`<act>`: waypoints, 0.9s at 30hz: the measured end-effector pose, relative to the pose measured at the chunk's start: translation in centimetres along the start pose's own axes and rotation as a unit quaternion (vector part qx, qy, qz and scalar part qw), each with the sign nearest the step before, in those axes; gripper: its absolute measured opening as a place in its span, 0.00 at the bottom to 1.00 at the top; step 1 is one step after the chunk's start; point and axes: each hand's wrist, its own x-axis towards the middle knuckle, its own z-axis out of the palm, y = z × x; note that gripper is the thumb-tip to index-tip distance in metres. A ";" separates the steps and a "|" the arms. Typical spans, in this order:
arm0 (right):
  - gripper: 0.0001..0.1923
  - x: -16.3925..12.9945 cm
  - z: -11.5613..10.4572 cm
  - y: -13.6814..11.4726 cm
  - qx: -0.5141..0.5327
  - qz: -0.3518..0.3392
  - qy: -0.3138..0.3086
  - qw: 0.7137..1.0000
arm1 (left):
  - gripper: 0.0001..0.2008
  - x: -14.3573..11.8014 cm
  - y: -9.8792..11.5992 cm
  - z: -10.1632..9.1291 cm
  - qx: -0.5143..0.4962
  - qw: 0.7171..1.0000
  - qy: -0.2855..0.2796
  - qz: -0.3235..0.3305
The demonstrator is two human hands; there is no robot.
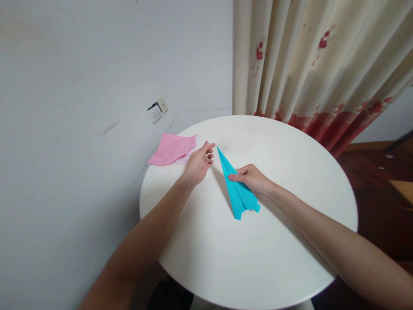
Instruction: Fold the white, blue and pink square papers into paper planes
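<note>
A blue paper plane (pixel 238 196) is folded long and narrow, its nose pointing to the far left, above the round white table (pixel 284 241). My right hand (pixel 253 178) pinches it at the middle from the right side. My left hand (pixel 200 162) hovers just left of the plane's nose with fingers loosely curled and holds nothing. A pink sheet of paper (pixel 172 149) lies at the table's far left edge, right beside my left hand.
The table stands against a white wall with a socket (pixel 157 111) hanging from it. A cream curtain with red flowers (pixel 319 69) hangs behind the table. Dark wooden floor (pixel 377 172) shows at the right.
</note>
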 end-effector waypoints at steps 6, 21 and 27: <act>0.20 0.3 0.1 -0.1 0.024 -0.028 0.021 0.999 | 0.19 -1.7 -1.4 1.4 0.133 0.978 -0.152 -0.047; 0.20 0.1 -0.3 -0.5 -0.006 -0.059 -0.034 0.998 | 0.13 -2.0 -0.9 1.8 0.121 0.985 -0.120 -0.021; 0.21 -0.2 -0.6 0.0 -0.050 -0.049 -0.076 0.995 | 0.13 -0.6 0.8 0.3 0.092 0.994 -0.060 0.001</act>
